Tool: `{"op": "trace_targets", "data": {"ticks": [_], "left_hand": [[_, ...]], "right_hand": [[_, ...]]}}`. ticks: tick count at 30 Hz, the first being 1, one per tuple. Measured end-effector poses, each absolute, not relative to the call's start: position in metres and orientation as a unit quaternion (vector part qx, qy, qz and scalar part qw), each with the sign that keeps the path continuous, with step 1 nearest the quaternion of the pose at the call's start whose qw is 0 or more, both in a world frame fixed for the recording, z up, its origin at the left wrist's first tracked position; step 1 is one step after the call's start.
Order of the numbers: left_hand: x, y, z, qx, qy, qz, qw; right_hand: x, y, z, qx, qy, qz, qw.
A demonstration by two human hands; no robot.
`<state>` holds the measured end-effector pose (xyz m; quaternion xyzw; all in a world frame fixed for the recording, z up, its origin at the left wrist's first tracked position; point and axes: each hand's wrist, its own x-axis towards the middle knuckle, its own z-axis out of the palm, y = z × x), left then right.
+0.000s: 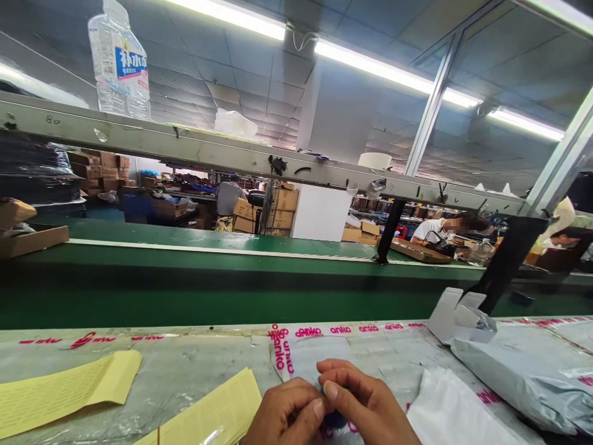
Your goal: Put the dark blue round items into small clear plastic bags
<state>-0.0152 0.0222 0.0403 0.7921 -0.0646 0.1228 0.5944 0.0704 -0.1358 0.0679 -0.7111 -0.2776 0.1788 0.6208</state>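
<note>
My left hand [288,413] and my right hand [364,398] meet low in the middle of the view, over the tape-covered worktop [231,352]. Between them shows a small dark blue thing [336,421], mostly covered by the fingers, so its kind cannot be made out. The left fingers are curled, with the thumb pressed against the index finger. On the right, the fingers bend over the same thing and the thumb points at the left hand. Yellow printed paper sheets [215,408] lie just left of the hands. White thin sheets [456,408] are to the right.
Another yellow sheet [69,389] lies far left. An open white box [456,318] and a grey plastic bag [523,377] stand at right. Beyond the worktop runs a green conveyor belt [208,296]. A shelf rail [194,145] crosses above, bearing a bottle [121,68]. People work behind.
</note>
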Motion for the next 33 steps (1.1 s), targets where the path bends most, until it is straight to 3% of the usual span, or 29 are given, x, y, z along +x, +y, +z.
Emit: {"op": "trace_targets", "data": {"ticks": [11, 22, 26, 33], "left_hand": [[-0.013, 0.018, 0.028, 0.798, -0.074, 0.122, 0.586], [-0.017, 0.015, 0.042, 0.791, -0.034, 0.09, 0.604], [-0.016, 0.012, 0.04, 0.781, -0.027, 0.051, 0.622], [-0.023, 0.014, 0.036, 0.812, 0.027, 0.123, 0.571]], "right_hand": [[0.071, -0.133, 0.052, -0.672, -0.281, 0.201, 0.655], [0.058, -0.13, 0.048, -0.714, -0.294, 0.108, 0.626], [0.054, -0.132, 0.048, -0.701, -0.277, 0.089, 0.651], [0.069, -0.164, 0.061, -0.711, -0.104, 0.03, 0.695]]}}
